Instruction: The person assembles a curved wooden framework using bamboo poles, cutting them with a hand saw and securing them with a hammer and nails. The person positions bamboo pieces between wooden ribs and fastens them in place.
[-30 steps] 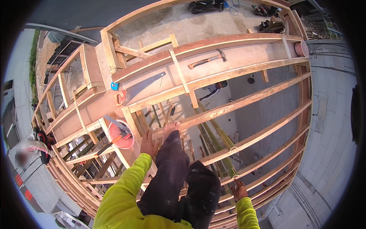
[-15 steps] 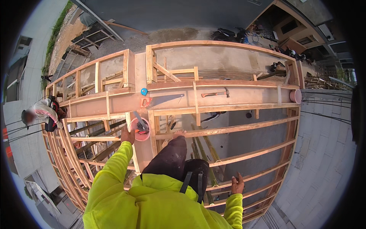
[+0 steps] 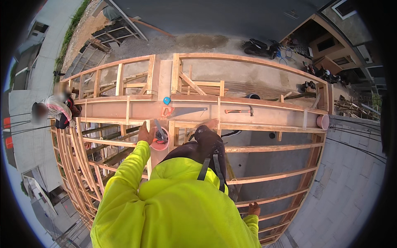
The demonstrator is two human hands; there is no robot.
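Observation:
My left hand [image 3: 145,133] is at a timber beam, just left of a pink bucket [image 3: 166,145]; whether it touches the rim I cannot tell. In the bucket are a flat grey blade-like tool [image 3: 160,129] and small dark pieces. My right hand [image 3: 254,209] is out to the right beside the joists [image 3: 271,213], fingers slightly bent and apart, with nothing visible in it. Ahead, a handsaw [image 3: 186,111] with an orange handle and a claw hammer [image 3: 240,110] lie in a long timber-sided trough [image 3: 285,115]. A blue tape measure [image 3: 167,100] sits on its far edge.
My bare foot [image 3: 212,123] stands on the trough's near edge. Open gaps between joists drop to a lower floor [image 3: 256,163]. Another person [image 3: 60,108] crouches on the frame at far left. A second pink bucket [image 3: 323,121] stands at the trough's right end.
My foot has stepped forward onto the trough's near edge, and my body leans further forward. The left hand has slid forward along the beam. My right hand has lowered toward the joists, fingers less spread.

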